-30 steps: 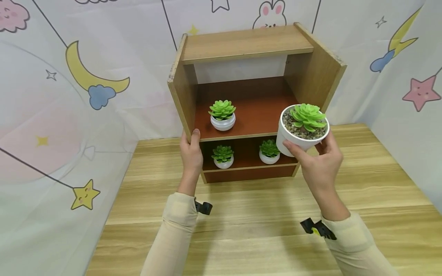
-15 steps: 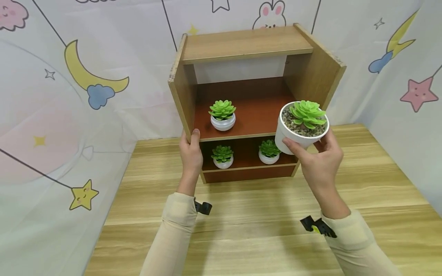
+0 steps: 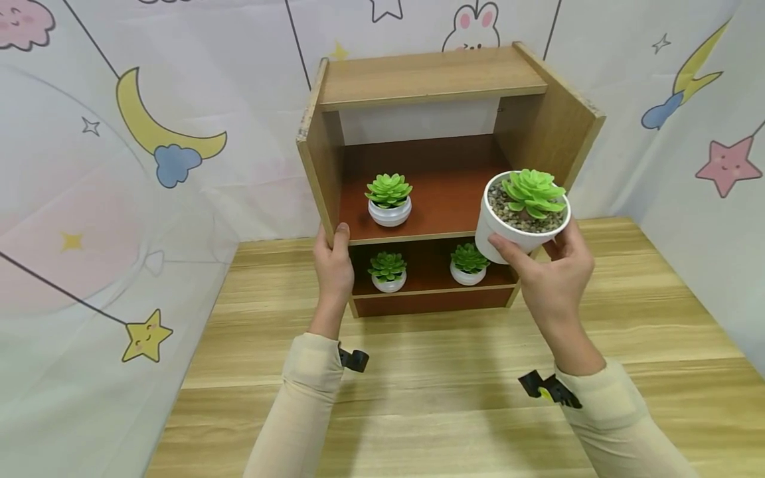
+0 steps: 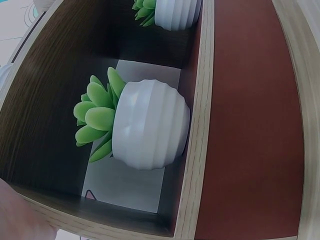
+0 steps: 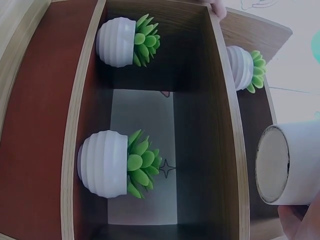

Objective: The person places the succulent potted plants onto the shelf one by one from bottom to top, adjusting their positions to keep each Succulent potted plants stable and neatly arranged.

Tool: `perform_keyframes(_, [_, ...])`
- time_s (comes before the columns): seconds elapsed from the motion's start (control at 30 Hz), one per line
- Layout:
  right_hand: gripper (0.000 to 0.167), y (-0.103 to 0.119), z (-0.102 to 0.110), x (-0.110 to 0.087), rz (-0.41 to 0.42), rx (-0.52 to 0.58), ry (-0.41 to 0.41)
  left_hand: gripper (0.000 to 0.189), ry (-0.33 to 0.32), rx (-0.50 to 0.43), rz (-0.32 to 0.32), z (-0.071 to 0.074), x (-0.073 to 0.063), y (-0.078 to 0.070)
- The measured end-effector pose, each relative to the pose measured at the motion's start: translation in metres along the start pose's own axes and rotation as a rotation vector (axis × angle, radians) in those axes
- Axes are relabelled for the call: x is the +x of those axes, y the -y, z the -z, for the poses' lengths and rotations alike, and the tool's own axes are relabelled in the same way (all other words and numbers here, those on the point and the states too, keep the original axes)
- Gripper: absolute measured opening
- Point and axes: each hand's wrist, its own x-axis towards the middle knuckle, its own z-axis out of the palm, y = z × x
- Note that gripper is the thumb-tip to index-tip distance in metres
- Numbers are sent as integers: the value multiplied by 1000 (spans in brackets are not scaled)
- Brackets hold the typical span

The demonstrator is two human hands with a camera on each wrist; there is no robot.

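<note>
My right hand (image 3: pixel 556 282) holds a potted succulent (image 3: pixel 508 236) in a plain white pot filled with pebbles, in front of the right part of the wooden shelf (image 3: pixel 430 74). In the right wrist view the pale underside of this pot (image 5: pixel 273 165) shows, off any surface. At the shelf's left side panel, my left hand (image 3: pixel 335 269) grips the front edge, thumb outward; its other fingers are mostly hidden. One small succulent in a ribbed white pot (image 3: pixel 390 214) stands on the upper board at left. Below it are a left small succulent (image 3: pixel 388 279) and a right one (image 3: pixel 468 273), partly overlapped by the held pot.
The shelf stands on a wood-grain table (image 3: pixel 430 398) against a white cloth backdrop (image 3: pixel 257 119) with cartoon moons and stars. Its side panel (image 3: pixel 558 133) rises behind the right hand. Each wrist carries a black strap mount (image 3: pixel 354 360).
The held succulent has risen a little with the right hand. The left hand keeps its grip on the panel, and the small succulents stay in place; the head view has shifted slightly.
</note>
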Motion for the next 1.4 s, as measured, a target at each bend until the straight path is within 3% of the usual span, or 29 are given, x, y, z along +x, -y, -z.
perform_keyframes(1.17, [66, -6, -19, 8, -42, 39, 14, 35, 2, 14, 17, 1, -2, 0])
perform_keyframes(1.4, [71, -5, -24, 15, -11, 12, 20, 37, 10, 10, 8, 1, -2, 1])
